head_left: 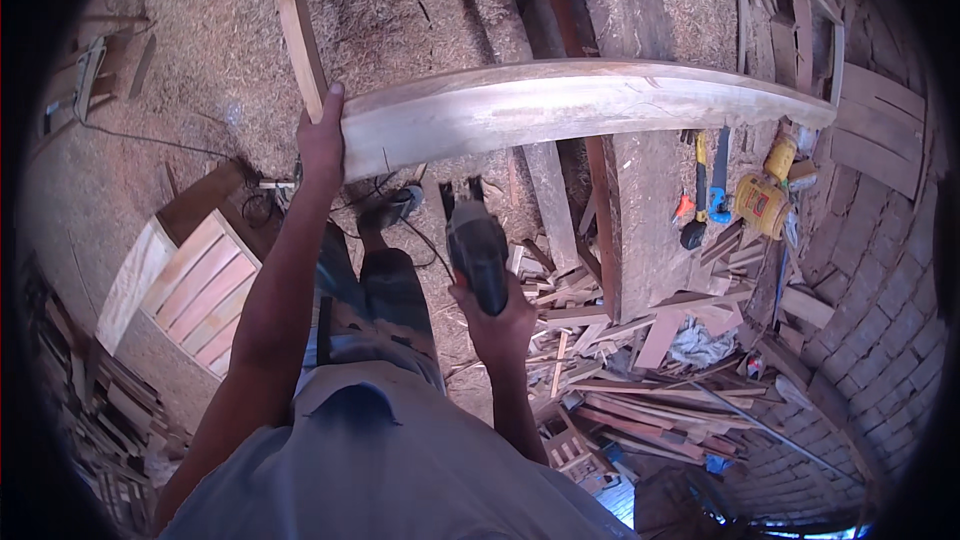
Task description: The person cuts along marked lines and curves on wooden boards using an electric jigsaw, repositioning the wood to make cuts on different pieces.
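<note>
My left hand [321, 148] grips the left end of a long, pale wooden board [540, 105]. Its thumb lies by a narrow wooden strip [294, 25] that runs away from that end. A short dark line marks the board's near face close to this hand. In my right hand [497, 318] is a dark corded jigsaw [478, 252], the fingers wrapped round its body. The jigsaw's forked front end points at the board's near edge, a little apart from it. Its blade cannot be made out.
Beyond the board lies a floor [230, 30] strewn with shavings. A hammer [695, 195], a blue-handled saw [719, 180] and a yellow container [762, 202] sit at the right. Offcuts [640, 410] pile up nearer me. A slatted wooden panel [205, 290] stands left; cords trail near my feet.
</note>
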{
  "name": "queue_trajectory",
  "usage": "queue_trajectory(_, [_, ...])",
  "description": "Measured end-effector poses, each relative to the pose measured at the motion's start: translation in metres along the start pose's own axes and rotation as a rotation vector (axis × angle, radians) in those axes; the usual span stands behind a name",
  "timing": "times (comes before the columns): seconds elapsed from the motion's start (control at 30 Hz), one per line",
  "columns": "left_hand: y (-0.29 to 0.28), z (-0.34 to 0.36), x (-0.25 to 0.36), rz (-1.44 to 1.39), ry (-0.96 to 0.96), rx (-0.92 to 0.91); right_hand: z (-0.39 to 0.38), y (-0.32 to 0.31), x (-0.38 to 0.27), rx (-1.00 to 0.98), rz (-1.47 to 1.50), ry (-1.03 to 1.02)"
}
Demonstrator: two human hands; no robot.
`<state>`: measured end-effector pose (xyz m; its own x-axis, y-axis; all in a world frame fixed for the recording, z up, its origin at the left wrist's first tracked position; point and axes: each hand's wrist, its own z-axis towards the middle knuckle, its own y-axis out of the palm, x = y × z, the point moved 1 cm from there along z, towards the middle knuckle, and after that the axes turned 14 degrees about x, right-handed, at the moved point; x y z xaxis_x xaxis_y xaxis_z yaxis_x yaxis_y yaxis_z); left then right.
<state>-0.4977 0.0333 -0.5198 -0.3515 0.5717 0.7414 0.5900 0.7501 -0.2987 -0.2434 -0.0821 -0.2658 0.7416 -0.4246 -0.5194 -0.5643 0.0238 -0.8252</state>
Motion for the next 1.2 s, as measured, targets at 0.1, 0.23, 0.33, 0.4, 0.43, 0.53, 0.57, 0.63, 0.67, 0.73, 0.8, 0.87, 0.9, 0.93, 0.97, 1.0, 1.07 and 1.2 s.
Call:
queue_trajectory(0.1, [0.004, -0.010, 0.007, 0.000, 0.052, 0.002, 0.023, 0.001, 0.003, -0.013, 0.004, -0.010])
queue_trajectory(0.23, [0.001, -0.018, 0.019, 0.011, 0.055, -0.008, 0.036, 0.004, 0.009, -0.025, 0.067, -0.031])
queue_trajectory(0.33, [0.000, -0.023, 0.022, 0.081, 0.068, 0.003, 0.042, 0.003, 0.017, -0.027, 0.093, -0.046])
queue_trajectory(0.4, [-0.002, -0.022, 0.022, 0.103, 0.056, 0.004, 0.045, 0.005, 0.016, -0.038, 0.095, -0.053])
queue_trajectory(0.43, [-0.004, -0.024, 0.023, 0.086, 0.052, 0.012, 0.048, 0.004, 0.012, -0.044, 0.097, -0.064])
queue_trajectory(0.53, [-0.003, -0.027, 0.025, 0.051, 0.040, -0.006, 0.052, 0.003, 0.015, -0.059, 0.093, -0.065])
queue_trajectory(0.57, [-0.003, -0.027, 0.026, 0.034, 0.039, -0.031, 0.052, 0.003, 0.016, -0.067, 0.092, -0.054])
queue_trajectory(0.63, [-0.001, -0.029, 0.026, 0.055, 0.030, -0.024, 0.053, 0.001, 0.011, -0.076, 0.066, -0.050])
queue_trajectory(0.67, [-0.002, -0.030, 0.026, 0.077, 0.023, -0.019, 0.053, 0.000, 0.009, -0.081, 0.041, -0.045])
queue_trajectory(0.73, [-0.003, -0.030, 0.028, 0.051, 0.020, -0.026, 0.054, 0.000, 0.008, -0.089, 0.032, -0.037])
queue_trajectory(0.8, [-0.003, -0.030, 0.028, 0.023, 0.020, -0.032, 0.055, 0.001, 0.009, -0.095, 0.024, -0.031])
queue_trajectory(0.87, [-0.002, -0.028, 0.026, -0.004, 0.027, -0.029, 0.055, 0.004, 0.013, -0.064, 0.028, -0.087])
queue_trajectory(0.9, [-0.002, -0.028, 0.025, -0.003, 0.027, -0.028, 0.055, 0.004, 0.014, -0.065, 0.028, -0.086])
queue_trajectory(0.93, [-0.002, -0.027, 0.024, -0.004, 0.006, -0.027, 0.055, 0.004, 0.014, -0.064, 0.038, -0.083])
queue_trajectory(0.97, [-0.002, -0.026, 0.023, -0.004, -0.014, -0.026, 0.055, 0.005, 0.013, -0.064, 0.049, -0.081])
queue_trajectory(1.0, [-0.002, -0.026, 0.023, -0.002, -0.015, -0.026, 0.054, 0.005, 0.013, -0.064, 0.048, -0.078])
queue_trajectory(1.07, [0.000, -0.023, 0.020, -0.007, -0.041, -0.020, 0.054, 0.006, 0.012, -0.036, 0.044, -0.118])
queue_trajectory(1.2, [-0.002, -0.020, 0.017, 0.006, -0.048, -0.014, 0.055, 0.008, 0.007, -0.047, 0.040, -0.114])
